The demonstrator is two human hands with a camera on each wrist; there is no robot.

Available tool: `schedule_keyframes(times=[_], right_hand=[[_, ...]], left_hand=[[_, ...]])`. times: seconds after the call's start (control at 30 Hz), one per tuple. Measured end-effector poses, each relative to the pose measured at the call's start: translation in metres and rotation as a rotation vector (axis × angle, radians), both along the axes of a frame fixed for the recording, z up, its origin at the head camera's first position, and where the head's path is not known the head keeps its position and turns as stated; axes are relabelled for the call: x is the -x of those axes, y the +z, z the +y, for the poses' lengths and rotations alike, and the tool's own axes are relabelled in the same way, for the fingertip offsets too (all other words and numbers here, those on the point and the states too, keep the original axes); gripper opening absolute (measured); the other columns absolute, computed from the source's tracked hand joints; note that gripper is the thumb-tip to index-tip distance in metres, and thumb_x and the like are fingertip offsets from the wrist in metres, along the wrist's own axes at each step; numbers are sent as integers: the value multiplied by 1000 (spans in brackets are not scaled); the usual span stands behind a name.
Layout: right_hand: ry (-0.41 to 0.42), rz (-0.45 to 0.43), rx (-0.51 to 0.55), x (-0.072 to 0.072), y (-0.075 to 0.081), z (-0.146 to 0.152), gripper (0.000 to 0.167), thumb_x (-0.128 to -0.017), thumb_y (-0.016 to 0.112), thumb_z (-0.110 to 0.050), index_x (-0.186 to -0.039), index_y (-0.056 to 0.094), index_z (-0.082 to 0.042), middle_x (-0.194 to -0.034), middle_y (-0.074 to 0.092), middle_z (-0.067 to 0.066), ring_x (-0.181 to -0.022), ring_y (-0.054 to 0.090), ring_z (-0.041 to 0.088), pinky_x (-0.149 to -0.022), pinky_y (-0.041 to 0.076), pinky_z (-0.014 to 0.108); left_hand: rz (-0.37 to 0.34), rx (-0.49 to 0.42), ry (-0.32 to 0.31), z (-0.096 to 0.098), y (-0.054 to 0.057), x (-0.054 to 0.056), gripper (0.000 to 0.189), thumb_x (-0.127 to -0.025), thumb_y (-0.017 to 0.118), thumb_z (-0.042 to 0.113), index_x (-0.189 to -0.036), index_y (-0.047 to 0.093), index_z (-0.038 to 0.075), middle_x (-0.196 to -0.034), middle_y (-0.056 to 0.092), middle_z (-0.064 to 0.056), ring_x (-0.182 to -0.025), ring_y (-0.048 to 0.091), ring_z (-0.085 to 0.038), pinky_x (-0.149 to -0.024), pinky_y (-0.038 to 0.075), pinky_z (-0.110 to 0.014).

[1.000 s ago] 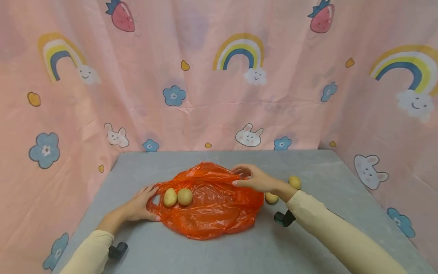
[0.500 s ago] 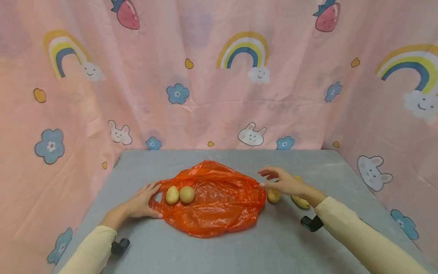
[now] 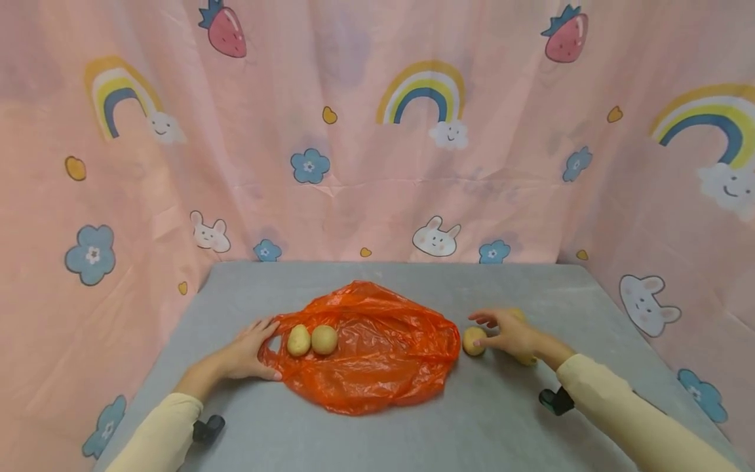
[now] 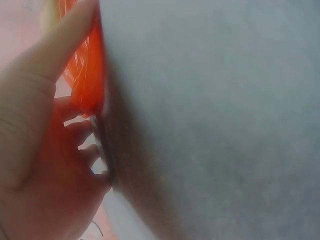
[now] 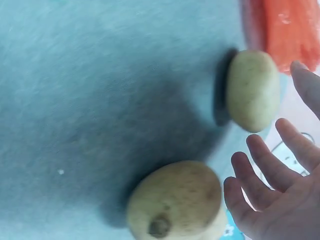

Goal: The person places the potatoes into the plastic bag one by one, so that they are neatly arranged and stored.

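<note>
Fingers point(image 5: 270, 160) of your right hand point(image 3: 513, 333) are spread and loose, grasping nothing, beside the potato point(image 3: 474, 341) just right of the orange bag point(image 3: 371, 377); thumb contact is unclear. Your left hand point(image 3: 246, 351), also spread, touches the bag's left end. Judging by this reach, settle thumb and fingers past the potato's widest part before squeezing, and leave the bag steadied so it doesn't slide. No brand or label shows on the bag; faint letter-like marks on the pink curtain point(image 3: 354, 210) behind it are unreadable.
</note>
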State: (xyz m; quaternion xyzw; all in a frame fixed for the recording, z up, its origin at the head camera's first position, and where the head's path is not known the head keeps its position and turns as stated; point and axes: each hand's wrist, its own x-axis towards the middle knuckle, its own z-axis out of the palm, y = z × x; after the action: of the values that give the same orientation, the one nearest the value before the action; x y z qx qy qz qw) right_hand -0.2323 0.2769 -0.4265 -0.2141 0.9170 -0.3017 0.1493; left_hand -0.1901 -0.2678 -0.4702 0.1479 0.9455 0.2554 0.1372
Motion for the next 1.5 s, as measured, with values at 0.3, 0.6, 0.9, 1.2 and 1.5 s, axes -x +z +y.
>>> schedule_keyframes(times=[0.3,0.6,0.9,1.2,1.5], right_hand=[[22,8,-11,1,-11,4,55,-88,79,-22,-129,58,9,-127,64,29,-115,62,44,-98,51,60],[-2,40,-35,-1,-16,-3,56,-85,82,-28,-126,62,5,-121,68,22,-110,64,35,-95,53,56],[-56,80,-116,-3,-18,-11,59,-80,86,-34,-122,64,2,-114,70,15,-102,64,29,-92,54,54],[-75,113,-136,-1,-20,-15,57,-78,87,-31,-120,65,2,-111,70,11,-95,61,23,-87,53,47],[-104,99,-54,1,-4,-10,60,-82,85,-29,-126,62,4,-114,68,15,-98,61,25,-85,52,42]], left_hand=[[-2,-5,2,3,-1,0,116,-72,87,52,-157,29,-2,-165,20,-29,-151,12,-57,-117,15,-76],[19,-18,-3,0,0,-5,115,-71,88,49,-156,31,-3,-164,20,-31,-149,12,-59,-114,17,-78],[30,-31,-3,1,-2,-7,114,-72,88,48,-156,32,-2,-164,21,-31,-148,14,-59,-112,19,-79],[44,-55,-6,0,-1,-6,113,-71,89,46,-155,32,-4,-163,21,-33,-148,13,-60,-115,14,-78],[50,-41,-7,-1,-6,-5,114,-71,89,49,-155,32,-3,-163,22,-32,-148,14,-60,-115,15,-78]])
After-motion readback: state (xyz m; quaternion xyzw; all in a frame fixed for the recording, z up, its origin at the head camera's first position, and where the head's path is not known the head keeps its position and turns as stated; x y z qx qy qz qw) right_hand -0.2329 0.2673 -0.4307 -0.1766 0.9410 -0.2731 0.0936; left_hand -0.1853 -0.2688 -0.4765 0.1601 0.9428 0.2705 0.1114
